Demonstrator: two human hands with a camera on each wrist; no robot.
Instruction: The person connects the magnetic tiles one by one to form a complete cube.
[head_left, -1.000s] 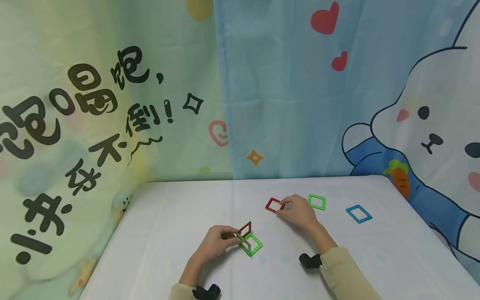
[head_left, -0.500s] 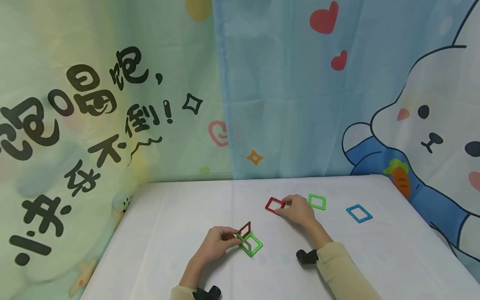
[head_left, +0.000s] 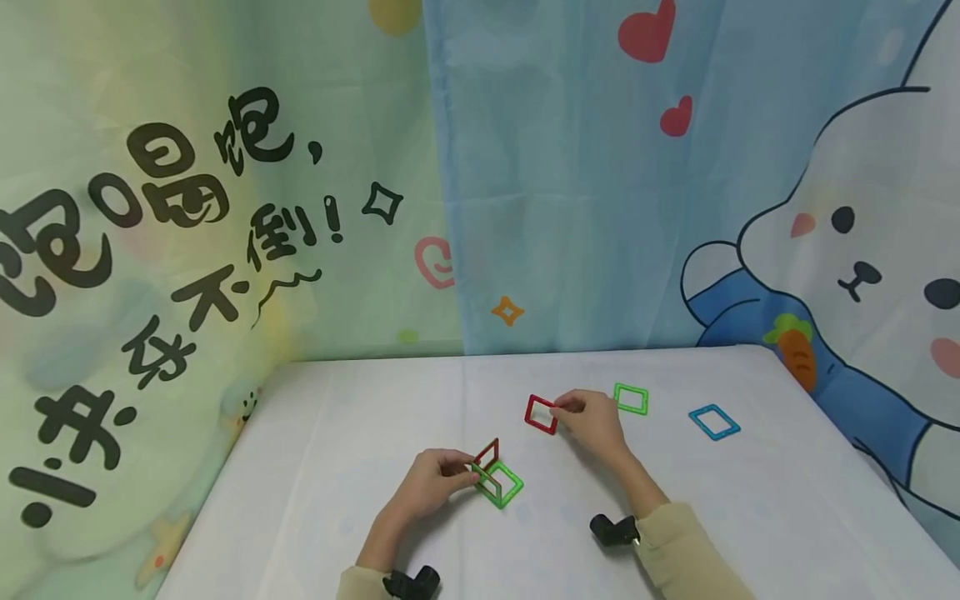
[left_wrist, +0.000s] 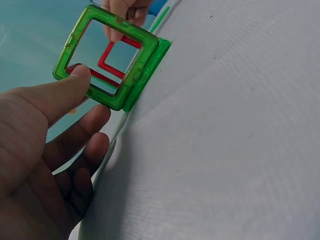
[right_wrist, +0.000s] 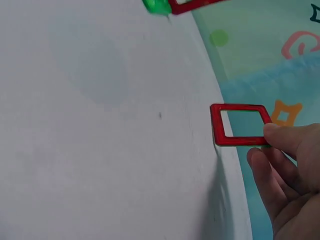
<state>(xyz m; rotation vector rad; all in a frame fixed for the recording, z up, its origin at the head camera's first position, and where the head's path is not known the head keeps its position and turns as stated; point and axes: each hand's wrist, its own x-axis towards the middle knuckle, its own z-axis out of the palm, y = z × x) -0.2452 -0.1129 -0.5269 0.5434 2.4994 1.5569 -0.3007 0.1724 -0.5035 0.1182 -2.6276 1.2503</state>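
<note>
Magnetic square frames of translucent plastic are in both hands on a white cloth-covered table (head_left: 337, 467), which is backed by a pale green cartoon curtain with black lettering (head_left: 150, 233) on the left and a blue curtain printed with a white rabbit and red hearts (head_left: 750, 208) on the right.

Near the middle of the table stands a small joined structure of green and red square frames (head_left: 495, 477): one green frame lies flat on the cloth, another stands upright against its edge, and a dark red frame rises beside that. The left hand (head_left: 429, 485) grasps the upright part, thumb pressed on the green rim, as the left wrist view (left_wrist: 107, 60) shows, with the other fingers curled behind it.

Farther back and to the right, the right hand (head_left: 596, 419) pinches a loose red plastic square frame (head_left: 541, 414) by one edge between thumb and fingertips; the frame is tilted up, and the right wrist view (right_wrist: 239, 125) shows its other side close to the cloth, though I cannot tell whether it touches.

Just beyond that hand lies a flat green plastic square frame (head_left: 632, 399), and well to its right a flat blue plastic square frame (head_left: 714, 422), both untouched.
</note>
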